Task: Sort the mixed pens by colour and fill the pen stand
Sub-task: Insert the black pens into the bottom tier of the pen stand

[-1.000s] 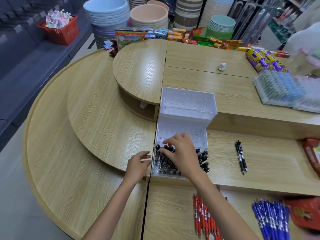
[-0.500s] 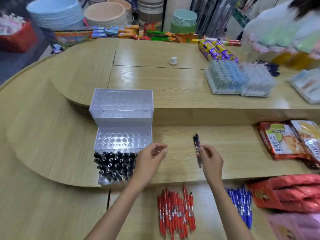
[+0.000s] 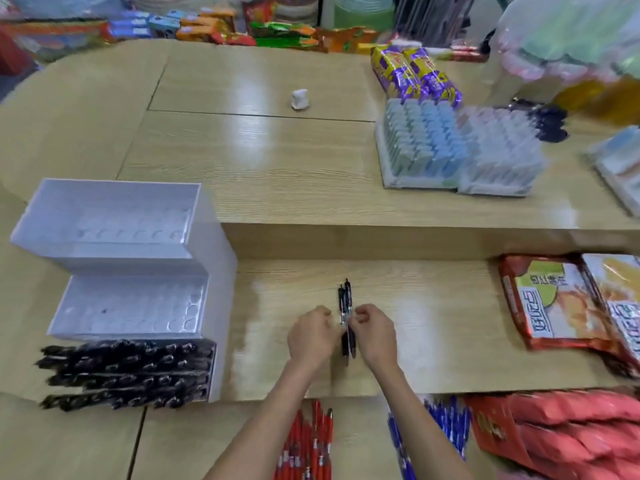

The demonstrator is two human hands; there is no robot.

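A white stepped pen stand sits at the left of the middle shelf. Its lowest step is packed with black pens; the two upper steps show bare holes. Two or three loose black pens lie on the shelf to the stand's right. My left hand and my right hand close in on them from either side, fingers curled against the barrels. Red pens and blue pens lie in piles on the lower shelf under my forearms.
Snack packets lie at the right of the middle shelf, red packets below them. On the upper shelf are trays of pastel items, purple packets and a small white object. A person's blurred clothing fills the far right.
My right hand left the stand and went to the loose black pens. My left hand followed from the stand's side. The view swung right, so the stand now sits at the left.
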